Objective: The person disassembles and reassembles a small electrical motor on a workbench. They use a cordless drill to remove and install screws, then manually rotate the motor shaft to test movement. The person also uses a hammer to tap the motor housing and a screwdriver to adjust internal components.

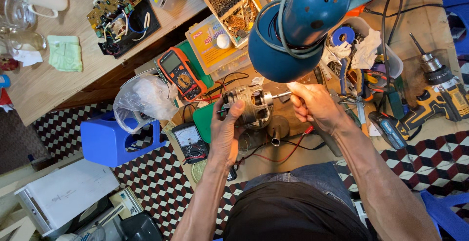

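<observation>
**A:** Holding the small electric motor (251,105) the way you do is a sound start: your left hand (225,134) is wrapped around its body from below, thumb and fingers closed on the casing, at the centre of the frame just under the blue lamp shade (293,31).

**B:** And the other hand?

**A:** Your right hand (317,106) is pinched narrow, fingertips closed on the end of the motor's shaft (280,95), which sticks out toward the right of the frame. That looks like a check of the shaft by feel. Keep the left grip firm on the metal stack and off the windings, so nothing soft gets crushed.

**B:** How should you turn it?

**A:** I'd roll the shaft slowly between thumb and forefinger and feel for drag or grit; a quick flick would tell you less. Keep the motor level and in the lamp's light, as it is now.

**B:** Anything close by to mind?

**A:** Red and black leads (273,154) trail across the bench just below the motor; I'd keep them from snagging on your wrist. The orange multimeter (181,72) lies up-left of the motor, the analogue meter (190,141) lower left beside your left forearm, both within reach. The yellow cordless drill (437,99) sits well apart at the right edge.
</observation>
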